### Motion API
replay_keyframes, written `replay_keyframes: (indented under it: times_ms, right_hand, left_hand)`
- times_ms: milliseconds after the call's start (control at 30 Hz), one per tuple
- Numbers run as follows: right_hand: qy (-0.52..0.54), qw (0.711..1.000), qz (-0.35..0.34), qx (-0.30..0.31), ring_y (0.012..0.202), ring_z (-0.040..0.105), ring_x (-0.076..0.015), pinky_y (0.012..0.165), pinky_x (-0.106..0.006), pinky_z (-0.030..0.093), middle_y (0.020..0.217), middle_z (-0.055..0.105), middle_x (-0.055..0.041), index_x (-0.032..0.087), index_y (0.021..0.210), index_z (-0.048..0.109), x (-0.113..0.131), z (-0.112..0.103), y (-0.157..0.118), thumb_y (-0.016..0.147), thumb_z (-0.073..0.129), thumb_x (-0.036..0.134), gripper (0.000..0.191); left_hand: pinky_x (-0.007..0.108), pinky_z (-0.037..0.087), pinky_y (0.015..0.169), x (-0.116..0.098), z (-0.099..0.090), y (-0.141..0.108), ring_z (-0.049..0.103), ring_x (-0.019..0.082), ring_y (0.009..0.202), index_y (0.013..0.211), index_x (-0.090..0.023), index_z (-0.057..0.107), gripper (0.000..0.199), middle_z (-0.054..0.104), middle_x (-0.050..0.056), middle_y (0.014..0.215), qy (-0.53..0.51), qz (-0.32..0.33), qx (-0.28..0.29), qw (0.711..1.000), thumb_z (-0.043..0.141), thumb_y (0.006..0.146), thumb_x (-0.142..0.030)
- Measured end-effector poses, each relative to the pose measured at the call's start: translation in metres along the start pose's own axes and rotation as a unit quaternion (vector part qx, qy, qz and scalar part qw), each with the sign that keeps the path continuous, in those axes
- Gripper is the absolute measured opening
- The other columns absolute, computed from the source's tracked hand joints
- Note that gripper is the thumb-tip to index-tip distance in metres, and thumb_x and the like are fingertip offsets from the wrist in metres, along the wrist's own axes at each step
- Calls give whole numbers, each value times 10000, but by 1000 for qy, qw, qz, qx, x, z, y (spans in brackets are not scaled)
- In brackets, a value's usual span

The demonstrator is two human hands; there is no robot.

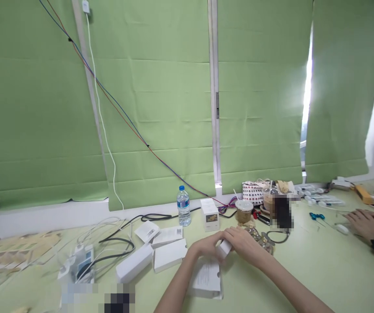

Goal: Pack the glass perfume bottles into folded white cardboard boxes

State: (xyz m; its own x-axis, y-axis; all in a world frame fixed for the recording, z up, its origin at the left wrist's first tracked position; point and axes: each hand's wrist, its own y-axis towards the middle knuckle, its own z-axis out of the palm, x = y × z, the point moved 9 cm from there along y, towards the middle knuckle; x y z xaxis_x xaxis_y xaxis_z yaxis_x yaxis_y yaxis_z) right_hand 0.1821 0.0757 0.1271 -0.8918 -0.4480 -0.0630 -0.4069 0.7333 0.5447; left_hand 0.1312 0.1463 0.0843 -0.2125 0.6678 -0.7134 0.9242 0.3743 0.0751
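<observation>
The handling of one small white box [224, 248] looks to be midway: it sits between the two hands, lifted off the table [304, 269] and not yet set down. The left hand [206, 245] and the right hand [241, 242] are both curled nearly closed on it from either side (whether its end flap is open or tucked, I cannot tell). Just below the left hand lies a flat white box [206, 280] with printed text, apparently left alone for now. To the left of the hands are more white cartons [169, 255] and a long white box [135, 263]; nothing shows whether these are finished or waiting.

The pale green table runs well past both hands. Beyond them stand an upright box [210, 215], a water bottle [183, 206] and a lidded cup [244, 211]. Far to the right rest another person's hands [365, 224], near blue-handled scissors [316, 216]. Green blinds [167, 87] cover the wall ahead, with a slit of daylight towards the right.
</observation>
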Motion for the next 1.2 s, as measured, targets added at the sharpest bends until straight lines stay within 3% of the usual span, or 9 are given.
replay_keyframes:
  times_ms: [267, 400, 533, 633, 700, 800, 1000, 1100, 1200]
  right_hand:
    - [13, 997, 15, -77, 864, 621, -187, 736, -286, 458, 1036, 676, -76, 199, 1004, 594, -9, 7, -33, 904, 425, 73, 234]
    - [21, 990, 67, -123, 796, 638, -185, 643, -250, 463, 976, 673, -116, 169, 907, 599, -18, 15, -53, 904, 352, 59, 271]
    - [82, 979, 138, -124, 819, 638, -176, 615, -229, 464, 1072, 638, -93, 207, 1013, 608, -22, 12, -64, 841, 366, 42, 339]
    - [263, 919, 273, -110, 885, 628, -209, 751, -283, 471, 1014, 656, -65, 225, 968, 658, -39, 23, -70, 825, 415, 140, 295]
    - [335, 872, 342, -106, 791, 632, -232, 730, -313, 469, 828, 679, -61, 196, 802, 675, -47, 38, -73, 842, 440, 273, 251]
    - [376, 833, 390, -113, 676, 631, -239, 647, -318, 473, 672, 669, -55, 175, 689, 632, -51, 60, -74, 807, 498, 451, 328]
    - [464, 765, 415, -166, 632, 597, -204, 594, -290, 471, 664, 630, -21, 183, 766, 604, -51, 82, -74, 688, 621, 546, 371]
    - [495, 752, 399, -174, 557, 539, -172, 534, -269, 439, 570, 547, 15, 195, 652, 551, -49, 79, -71, 661, 633, 613, 426]
    - [508, 756, 373, -178, 617, 570, -185, 591, -286, 465, 640, 579, -14, 180, 734, 593, -48, 74, -69, 783, 481, 625, 461]
  left_hand:
    - [407, 386, 1007, -7, 11, 12, 505, 301, 1158, 1249, -217, 517, 944, 541, 74, 1226, 20, 25, 6, 999, 885, 386, -319]
    - [380, 418, 966, -6, 4, 10, 518, 284, 1111, 1225, -195, 490, 938, 526, 80, 1193, 92, -3, -45, 995, 889, 388, -339]
    - [351, 446, 900, -8, 3, 5, 507, 275, 1082, 1175, -213, 494, 874, 512, 65, 1181, 167, -28, -93, 981, 886, 401, -317]
    - [350, 455, 850, -12, 5, 0, 486, 287, 1094, 1171, -245, 480, 827, 503, 55, 1203, 257, -65, -141, 954, 873, 444, -276]
    - [403, 438, 873, -16, 7, -3, 434, 321, 1158, 1205, -247, 453, 759, 477, 78, 1252, 292, -89, -173, 937, 826, 544, -241]
    - [509, 376, 944, -23, 12, -4, 364, 344, 1239, 1231, -263, 445, 542, 454, 96, 1307, 343, -115, -202, 910, 660, 743, -168]
    - [558, 356, 960, -24, 18, -4, 367, 335, 1254, 1228, -282, 465, 375, 469, 100, 1328, 394, -133, -200, 887, 482, 875, -158]
    - [531, 376, 946, -20, 18, -7, 371, 324, 1251, 1242, -282, 447, 379, 475, 97, 1325, 398, -141, -197, 885, 459, 883, -164]
    - [506, 401, 912, -16, 15, -8, 378, 323, 1241, 1244, -270, 433, 415, 466, 106, 1322, 395, -154, -190, 885, 465, 854, -133]
